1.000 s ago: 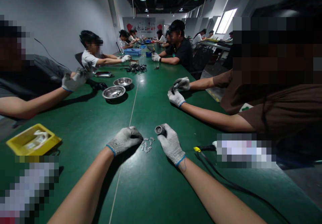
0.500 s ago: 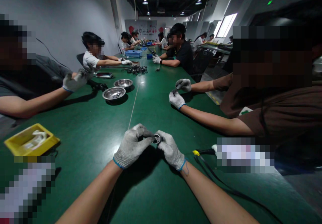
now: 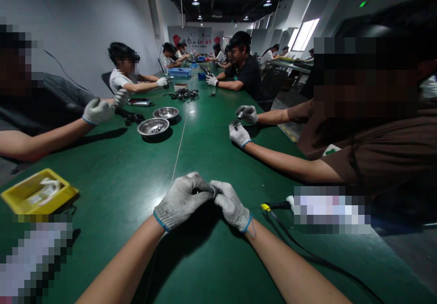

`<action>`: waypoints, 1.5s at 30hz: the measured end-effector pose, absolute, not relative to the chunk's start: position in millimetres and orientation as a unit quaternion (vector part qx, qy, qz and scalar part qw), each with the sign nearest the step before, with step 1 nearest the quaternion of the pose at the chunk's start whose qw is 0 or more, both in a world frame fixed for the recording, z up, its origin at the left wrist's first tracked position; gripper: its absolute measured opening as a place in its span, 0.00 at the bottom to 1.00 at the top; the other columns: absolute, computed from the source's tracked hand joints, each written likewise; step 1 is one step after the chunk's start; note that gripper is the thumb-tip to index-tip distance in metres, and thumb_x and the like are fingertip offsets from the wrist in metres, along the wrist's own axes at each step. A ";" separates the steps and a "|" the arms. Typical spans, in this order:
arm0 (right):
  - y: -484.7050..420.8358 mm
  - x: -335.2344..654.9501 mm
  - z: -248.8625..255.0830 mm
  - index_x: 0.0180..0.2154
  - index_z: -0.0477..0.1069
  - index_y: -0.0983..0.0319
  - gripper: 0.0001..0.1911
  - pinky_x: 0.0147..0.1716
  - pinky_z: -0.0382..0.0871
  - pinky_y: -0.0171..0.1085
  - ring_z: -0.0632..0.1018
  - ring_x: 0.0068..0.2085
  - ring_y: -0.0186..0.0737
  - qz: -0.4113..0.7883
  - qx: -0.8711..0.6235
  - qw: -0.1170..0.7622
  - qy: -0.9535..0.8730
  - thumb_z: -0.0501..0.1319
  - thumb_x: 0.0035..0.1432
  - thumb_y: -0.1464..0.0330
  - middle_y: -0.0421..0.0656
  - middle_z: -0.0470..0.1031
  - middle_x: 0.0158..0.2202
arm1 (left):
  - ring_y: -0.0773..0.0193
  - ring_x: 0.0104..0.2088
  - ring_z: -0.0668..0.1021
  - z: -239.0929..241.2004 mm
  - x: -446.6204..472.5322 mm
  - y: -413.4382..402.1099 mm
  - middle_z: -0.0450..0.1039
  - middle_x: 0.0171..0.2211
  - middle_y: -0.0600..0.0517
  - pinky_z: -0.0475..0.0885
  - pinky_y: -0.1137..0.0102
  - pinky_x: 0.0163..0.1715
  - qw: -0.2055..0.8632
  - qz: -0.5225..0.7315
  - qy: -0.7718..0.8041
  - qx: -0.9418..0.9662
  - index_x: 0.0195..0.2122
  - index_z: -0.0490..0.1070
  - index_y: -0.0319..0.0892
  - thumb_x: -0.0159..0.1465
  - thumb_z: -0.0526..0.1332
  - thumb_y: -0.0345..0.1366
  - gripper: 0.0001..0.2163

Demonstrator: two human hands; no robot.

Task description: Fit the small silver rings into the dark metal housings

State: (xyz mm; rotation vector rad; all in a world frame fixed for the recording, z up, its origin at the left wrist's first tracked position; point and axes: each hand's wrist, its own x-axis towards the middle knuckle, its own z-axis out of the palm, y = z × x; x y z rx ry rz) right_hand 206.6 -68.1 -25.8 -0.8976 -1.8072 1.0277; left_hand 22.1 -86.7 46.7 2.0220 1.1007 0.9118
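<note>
My left hand (image 3: pixel 184 199), in a grey-white knit work glove with a blue cuff, is closed with thumb and fingertips pinched at a small round part (image 3: pixel 214 191). From the other side my right hand (image 3: pixel 232 205), gloved the same way, grips this part between thumb and forefinger. Only a slice of its pale, metal-looking rim shows; the fingers cover the rest, so its exact kind cannot be told. Both hands meet just above the green table (image 3: pixel 119 195).
Two steel bowls (image 3: pixel 153 128) stand ahead, small metal parts in the nearer one. A yellow bin (image 3: pixel 39 192) sits at left. Black cables (image 3: pixel 314 256) run along the right. Gloved co-workers' hands (image 3: pixel 241 133) work at right and left (image 3: pixel 98 111). Dark parts (image 3: pixel 184 94) lie farther back.
My left fingertips have moved over the round part's open face, which showed before and is now mostly covered. At right, the co-worker's hands now show a shiny metal piece.
</note>
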 end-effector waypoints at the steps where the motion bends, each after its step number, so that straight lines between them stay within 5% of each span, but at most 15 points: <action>1: -68.5 206.9 -26.9 0.27 0.63 0.59 0.03 0.33 0.58 0.38 0.66 0.30 0.39 0.405 -0.365 0.427 -0.721 0.54 0.47 0.66 0.38 0.66 0.25 | 0.63 0.35 0.79 47.6 22.1 -86.4 0.78 0.32 0.51 0.73 0.68 0.39 0.327 0.341 0.420 0.775 0.32 0.82 0.44 0.64 0.64 0.33 0.07; 22: -67.0 208.7 -39.0 0.32 0.70 0.60 0.08 0.37 0.65 0.39 0.72 0.33 0.42 0.380 -0.382 0.448 -0.713 0.56 0.48 0.66 0.41 0.73 0.31 | 0.60 0.36 0.80 45.7 31.7 -87.2 0.80 0.31 0.51 0.74 0.67 0.43 0.347 0.324 0.488 0.733 0.30 0.83 0.44 0.63 0.65 0.34 0.07; 33: -70.7 204.4 -21.1 0.33 0.70 0.60 0.09 0.32 0.64 0.39 0.72 0.31 0.43 0.385 -0.365 0.472 -0.704 0.55 0.48 0.66 0.42 0.73 0.28 | 0.62 0.32 0.78 44.0 36.2 -92.2 0.76 0.28 0.52 0.70 0.69 0.33 0.375 0.342 0.517 0.690 0.25 0.77 0.42 0.65 0.63 0.42 0.13; 41: -70.0 202.4 -23.6 0.35 0.71 0.60 0.12 0.36 0.67 0.41 0.74 0.33 0.44 0.371 -0.383 0.467 -0.706 0.55 0.47 0.66 0.44 0.76 0.31 | 0.60 0.34 0.79 40.5 39.7 -87.7 0.77 0.31 0.51 0.71 0.67 0.38 0.345 0.341 0.536 0.690 0.29 0.80 0.43 0.60 0.65 0.35 0.06; 45: -70.1 200.9 -24.9 0.36 0.72 0.61 0.12 0.36 0.67 0.41 0.75 0.34 0.44 0.371 -0.378 0.467 -0.708 0.55 0.48 0.66 0.44 0.77 0.32 | 0.64 0.29 0.75 39.7 39.3 -84.4 0.73 0.26 0.54 0.68 0.69 0.31 0.406 0.348 0.544 0.647 0.28 0.74 0.42 0.59 0.66 0.37 0.06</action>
